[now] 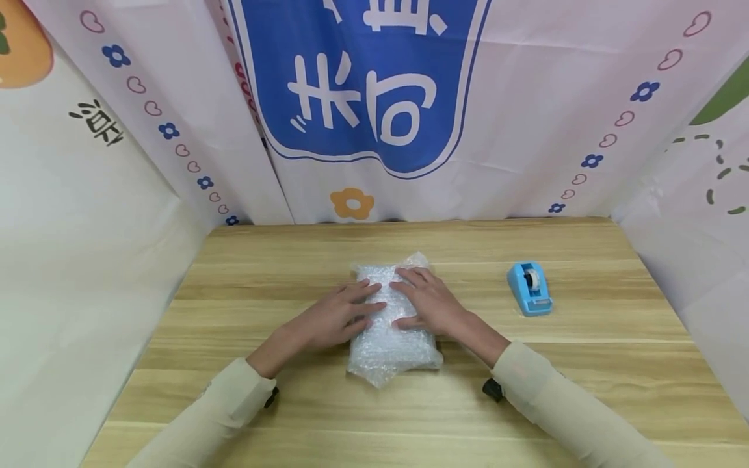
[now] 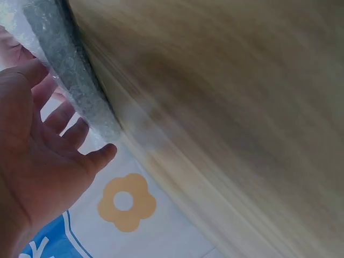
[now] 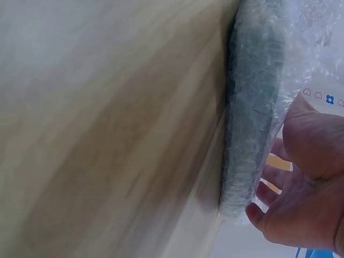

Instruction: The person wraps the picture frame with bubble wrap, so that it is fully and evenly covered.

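A flat package wrapped in bubble wrap (image 1: 393,354) lies on the wooden table, with loose film at its top right corner and lower edge. On its left half rests my left hand (image 1: 336,316), fingers spread over the top. My right hand (image 1: 433,302) lies on the right half, its fingers also spread and touching the wrap. In the left wrist view the wrapped side (image 2: 70,64) stands beside the fingers of that hand. The right wrist view shows the package's thick side (image 3: 252,107) next to my right palm. What is inside the wrap is hidden.
A blue tape dispenser (image 1: 530,289) with a roll of tape stands on the table (image 1: 234,312) to the right of the package. White printed cloth (image 1: 515,117) hangs behind the table's back edge, and pale walls (image 1: 70,260) border both sides.
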Demonstrator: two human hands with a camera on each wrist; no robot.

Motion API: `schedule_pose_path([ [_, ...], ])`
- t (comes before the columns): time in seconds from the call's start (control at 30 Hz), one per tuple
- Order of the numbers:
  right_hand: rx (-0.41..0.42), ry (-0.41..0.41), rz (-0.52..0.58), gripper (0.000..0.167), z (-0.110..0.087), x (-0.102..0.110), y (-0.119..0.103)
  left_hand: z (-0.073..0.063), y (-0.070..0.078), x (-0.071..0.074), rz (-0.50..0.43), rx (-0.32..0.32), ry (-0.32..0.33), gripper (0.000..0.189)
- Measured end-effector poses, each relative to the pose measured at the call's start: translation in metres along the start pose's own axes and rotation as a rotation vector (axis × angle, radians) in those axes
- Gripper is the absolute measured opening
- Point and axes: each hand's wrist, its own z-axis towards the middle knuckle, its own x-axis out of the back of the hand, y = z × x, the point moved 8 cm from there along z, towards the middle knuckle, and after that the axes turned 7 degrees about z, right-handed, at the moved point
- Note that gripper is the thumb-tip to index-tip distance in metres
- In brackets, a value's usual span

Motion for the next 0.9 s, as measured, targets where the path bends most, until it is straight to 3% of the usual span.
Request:
schedule_pose_path([
  [0.3,0.044,-0.033,0.086,0.079,0.001,0.005,0.007,0.001,0.000,-0.001,-0.018,-0.008,0.006,0.046],
  [0.5,0.041,-0.074,0.166,0.092,-0.001,0.014,0.009,0.001,0.000,-0.002,-0.024,-0.007,0.003,0.046],
  [0.9,-0.013,-0.128,0.079,0.110,0.002,0.004,0.010,-0.002,0.001,0.000,-0.002,-0.044,-0.001,0.049],
])
